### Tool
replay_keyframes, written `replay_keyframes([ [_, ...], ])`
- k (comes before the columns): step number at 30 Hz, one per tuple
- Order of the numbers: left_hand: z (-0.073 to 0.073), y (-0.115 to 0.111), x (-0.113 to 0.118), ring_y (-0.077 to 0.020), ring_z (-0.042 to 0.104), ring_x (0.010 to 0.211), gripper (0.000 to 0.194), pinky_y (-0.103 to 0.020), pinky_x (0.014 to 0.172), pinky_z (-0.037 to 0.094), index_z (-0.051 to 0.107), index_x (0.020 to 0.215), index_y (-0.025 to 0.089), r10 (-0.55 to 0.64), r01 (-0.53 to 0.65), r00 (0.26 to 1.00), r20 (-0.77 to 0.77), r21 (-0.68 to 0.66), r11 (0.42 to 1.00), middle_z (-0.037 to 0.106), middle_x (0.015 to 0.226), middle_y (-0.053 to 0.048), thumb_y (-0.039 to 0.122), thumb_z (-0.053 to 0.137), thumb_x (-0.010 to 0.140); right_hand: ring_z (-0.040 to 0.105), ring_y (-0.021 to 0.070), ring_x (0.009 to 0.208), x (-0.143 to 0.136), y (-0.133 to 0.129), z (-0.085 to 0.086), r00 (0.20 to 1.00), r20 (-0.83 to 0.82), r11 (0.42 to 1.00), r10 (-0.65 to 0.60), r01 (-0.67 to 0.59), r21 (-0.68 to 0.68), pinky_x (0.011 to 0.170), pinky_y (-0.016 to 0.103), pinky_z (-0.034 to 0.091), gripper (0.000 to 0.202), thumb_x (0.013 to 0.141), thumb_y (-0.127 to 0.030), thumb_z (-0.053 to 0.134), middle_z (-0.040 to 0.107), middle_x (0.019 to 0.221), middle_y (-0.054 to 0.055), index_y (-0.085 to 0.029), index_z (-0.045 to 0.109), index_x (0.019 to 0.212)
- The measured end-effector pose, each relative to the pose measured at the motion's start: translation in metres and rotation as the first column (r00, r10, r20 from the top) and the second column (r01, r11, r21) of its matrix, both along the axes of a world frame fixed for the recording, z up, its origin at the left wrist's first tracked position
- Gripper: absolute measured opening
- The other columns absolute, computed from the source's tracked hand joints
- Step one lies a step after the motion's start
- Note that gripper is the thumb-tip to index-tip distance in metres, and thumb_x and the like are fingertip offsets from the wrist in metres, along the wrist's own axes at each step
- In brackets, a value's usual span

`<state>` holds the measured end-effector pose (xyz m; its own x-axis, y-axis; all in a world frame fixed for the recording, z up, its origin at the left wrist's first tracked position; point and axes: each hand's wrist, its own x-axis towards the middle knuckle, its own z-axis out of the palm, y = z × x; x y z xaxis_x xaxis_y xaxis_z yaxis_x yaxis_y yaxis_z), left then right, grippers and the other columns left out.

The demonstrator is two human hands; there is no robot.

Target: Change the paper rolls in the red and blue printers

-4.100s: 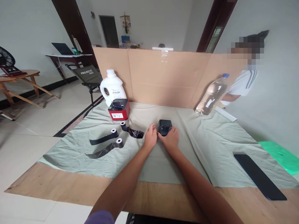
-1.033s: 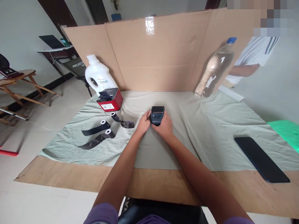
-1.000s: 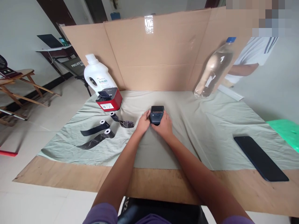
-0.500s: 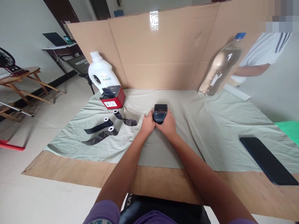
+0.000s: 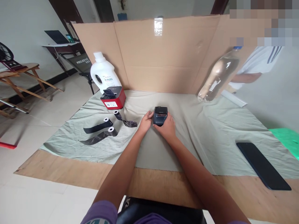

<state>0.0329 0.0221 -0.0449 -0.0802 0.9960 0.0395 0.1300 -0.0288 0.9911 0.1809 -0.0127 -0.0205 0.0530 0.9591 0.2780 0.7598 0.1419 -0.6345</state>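
A small black portable receipt printer (image 5: 160, 119) rests on the cloth in the middle of the table, its top side facing me. My right hand (image 5: 168, 127) grips it, with the thumb along the near edge and the fingers on the right side. Close by its left side is my left hand (image 5: 145, 122), fingers loosely stretched out and holding nothing; whether a fingertip touches the printer I cannot tell. To the left lie three partly unrolled black paper rolls (image 5: 112, 132). Behind them stands a red and black printer (image 5: 116, 99) with a white label.
A white detergent bottle (image 5: 106, 74) stands behind the red printer. A cardboard screen (image 5: 163, 62) closes off the back, and a clear bottle with a blue cap (image 5: 217, 77) stands at right. A dark phone (image 5: 263, 165) lies near the right front edge. Someone's arm (image 5: 247, 77) shows behind.
My left hand has come away from the black printer's near left corner, its fingers loosening. My right hand keeps its grip. The whole view has shifted slightly.
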Motion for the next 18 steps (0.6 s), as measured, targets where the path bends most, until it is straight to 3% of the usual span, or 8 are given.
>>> replay_keyframes([
  [3,0.000,0.000,0.002,-0.0184,0.036,0.151,0.091,-0.038,0.126,0.029,0.030,0.159,0.009,-0.002,0.003,0.998,0.069,-0.021,1.000,0.055,0.150,-0.010,0.003,0.044,0.069,0.052,0.0395,0.133,0.000,0.000,-0.001,1.000,0.010,1.000,-0.016,0.016,0.011,0.111,0.049,0.040,0.105,0.066,-0.045,0.084,0.054,0.143,0.026,-0.008,0.031,0.148],
  [9,0.006,-0.007,0.005,-0.0214,0.039,0.150,0.088,-0.041,0.126,0.031,0.037,0.157,0.023,-0.014,0.016,0.999,-0.030,0.047,0.999,0.048,0.156,-0.001,0.004,0.046,0.072,0.053,0.0383,0.132,-0.001,0.003,-0.005,1.000,0.010,0.999,-0.016,0.016,0.027,0.109,0.048,0.042,0.102,0.066,-0.045,0.082,0.056,0.140,0.025,-0.007,0.033,0.147],
  [18,0.016,0.001,0.006,-0.0146,0.036,0.151,0.079,-0.036,0.128,0.024,0.038,0.153,0.016,-0.093,0.093,0.996,-0.007,0.125,0.988,0.046,0.158,-0.006,0.002,0.041,0.075,0.058,0.0388,0.124,-0.005,0.004,-0.004,0.999,0.029,0.997,-0.046,0.045,0.056,0.106,0.049,0.044,0.098,0.064,-0.043,0.080,0.059,0.133,0.025,-0.007,0.036,0.143],
])
